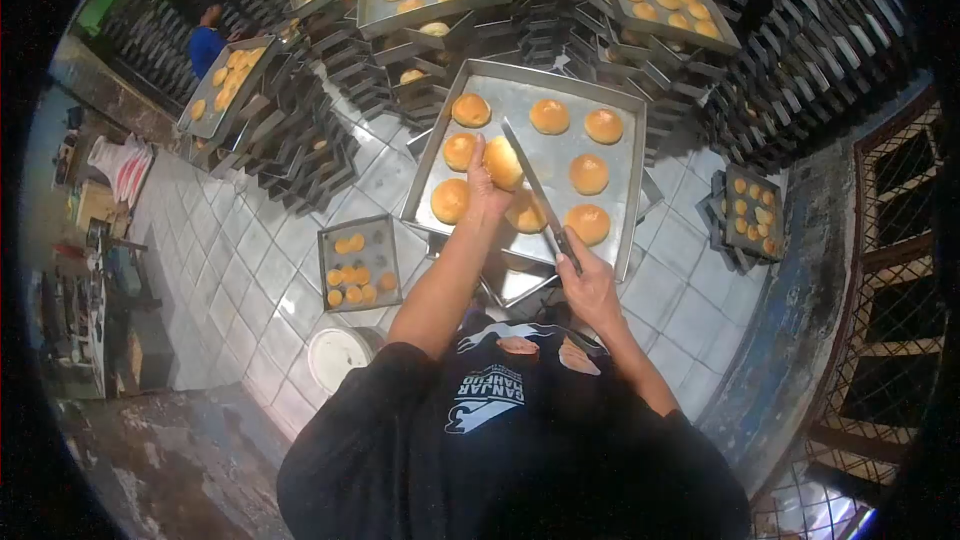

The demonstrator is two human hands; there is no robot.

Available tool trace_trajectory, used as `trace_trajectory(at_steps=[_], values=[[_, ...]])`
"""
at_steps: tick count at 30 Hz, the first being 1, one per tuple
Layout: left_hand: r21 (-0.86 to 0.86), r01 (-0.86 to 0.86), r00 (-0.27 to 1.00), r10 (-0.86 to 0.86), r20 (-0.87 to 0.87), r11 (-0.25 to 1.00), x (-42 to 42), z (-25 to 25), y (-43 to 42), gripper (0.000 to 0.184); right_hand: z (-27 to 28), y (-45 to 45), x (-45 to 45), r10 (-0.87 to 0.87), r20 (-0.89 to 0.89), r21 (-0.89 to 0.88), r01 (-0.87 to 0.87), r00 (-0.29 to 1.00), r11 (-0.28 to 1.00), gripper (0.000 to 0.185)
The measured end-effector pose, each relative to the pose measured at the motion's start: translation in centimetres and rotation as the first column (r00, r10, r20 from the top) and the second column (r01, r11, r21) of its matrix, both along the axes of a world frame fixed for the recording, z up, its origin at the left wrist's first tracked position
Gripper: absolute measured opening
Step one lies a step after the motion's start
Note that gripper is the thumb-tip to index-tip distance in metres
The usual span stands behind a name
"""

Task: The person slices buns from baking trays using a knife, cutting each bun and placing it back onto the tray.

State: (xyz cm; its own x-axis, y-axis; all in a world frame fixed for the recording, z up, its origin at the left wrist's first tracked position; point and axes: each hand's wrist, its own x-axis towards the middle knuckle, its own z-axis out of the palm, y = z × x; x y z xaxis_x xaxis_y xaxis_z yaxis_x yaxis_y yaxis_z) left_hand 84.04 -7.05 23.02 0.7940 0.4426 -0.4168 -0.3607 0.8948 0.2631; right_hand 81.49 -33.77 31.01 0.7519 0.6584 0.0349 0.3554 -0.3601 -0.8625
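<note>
Over a metal tray (622, 180) of round golden buns, my left hand (487, 190) holds one bun (503, 162), its thumb up along the bun's left side. My right hand (588, 280) grips the dark handle of a long knife (533, 180). The blade slants up and to the left, its tip near the top of the held bun; whether it touches the bun I cannot tell. Other buns lie in the tray around both hands, among them one bun (588, 174) on the right and one (450, 200) on the left.
More bun trays stand on stacks at the back, one at the back left (262, 58) and one at the back right (718, 38). A small tray (325, 265) and a white bucket (338, 355) are on the tiled floor at left. A person in blue (205, 45) is at the far left.
</note>
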Motion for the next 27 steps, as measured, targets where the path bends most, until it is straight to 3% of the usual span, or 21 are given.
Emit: trace_trajectory(at_steps=[3,9,11,15,16,18,19,21,24,27], values=[[0.004,0.004,0.999,-0.004,0.048,1.0,0.0,0.0,0.3,0.043,0.0,-0.3,-0.2,0.0,-0.068,-0.026,-0.002,0.998,1.0,0.049],[0.167,0.118,0.993,-0.12,0.002,0.979,-0.5,1.2,-2.7,0.03,1.1,0.9,0.9,-0.015,0.042,0.043,0.013,0.999,0.999,0.048],[0.166,0.12,0.992,-0.126,0.024,0.979,-0.3,0.9,-3.1,0.029,2.6,2.0,1.9,-0.01,-0.158,-0.018,0.007,0.987,1.0,0.048],[0.171,0.071,0.994,-0.083,0.064,0.983,-0.2,0.3,-1.3,0.026,3.3,1.8,1.6,0.02,-0.127,-0.058,-0.028,0.992,0.998,0.049],[0.172,0.064,0.995,-0.076,0.067,0.983,-0.5,0.2,-0.8,0.026,2.4,0.8,0.9,0.037,-0.02,-0.04,-0.038,0.999,0.998,0.049],[0.299,0.052,0.998,-0.062,0.026,0.953,-1.1,-0.1,-0.2,0.024,1.7,0.1,0.3,0.059,0.089,-0.023,-0.057,0.994,0.998,0.049],[0.297,0.05,0.998,-0.06,0.026,0.953,-1.5,0.7,-0.8,0.024,1.8,0.0,0.2,0.048,0.011,-0.057,-0.048,0.999,0.997,0.05],[0.472,0.109,0.994,-0.087,-0.068,0.875,-2.3,2.0,-2.5,0.024,1.6,0.3,0.3,0.018,-0.075,-0.094,-0.025,0.997,0.995,0.05],[0.464,0.171,0.985,-0.157,-0.07,0.869,-1.9,2.0,-3.9,0.021,2.2,2.4,2.6,0.016,0.011,-0.01,-0.016,1.0,1.0,0.05],[0.351,0.105,0.994,-0.089,-0.061,0.93,-1.1,0.4,-1.8,0.025,4.0,2.4,2.8,0.052,-0.085,-0.143,-0.064,0.995,0.988,0.051]])
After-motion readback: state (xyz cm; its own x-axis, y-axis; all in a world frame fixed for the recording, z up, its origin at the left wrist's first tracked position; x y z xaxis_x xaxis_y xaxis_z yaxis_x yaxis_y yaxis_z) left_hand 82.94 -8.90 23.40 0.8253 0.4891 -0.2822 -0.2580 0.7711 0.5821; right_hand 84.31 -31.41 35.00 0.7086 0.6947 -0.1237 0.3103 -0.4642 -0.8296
